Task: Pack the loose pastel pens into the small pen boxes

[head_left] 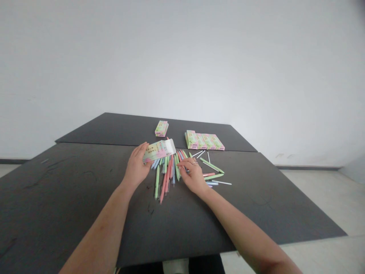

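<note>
Across a dark table (pixel 85 179), seen from the head camera, a person's left hand (pixel 138 164) is closed around a printed carton (pixel 156 151), raised over the near ends of a spread of pastel pens (pixel 157 182). The carton's long axis runs from the left palm up and away to the right, its white flap (pixel 171 146) open toward the right hand's side. The right hand (pixel 194 177) is the nearer to the loose pens on the right; its bent fingers reach left into the spread, just below and right of the flap. Whether they grip a pen is hard to tell at this size. Most pens between the hands point away from the person; others lie askew beyond the right wrist, among thin white sticks (pixel 221 183). Farther back sit a row of cartons (pixel 205 141) and, to its left, a small stack (pixel 161 128). A seam crosses the table; behind it stands a plain pale wall (pixel 182 68), with light floor (pixel 322 182) at right.
</note>
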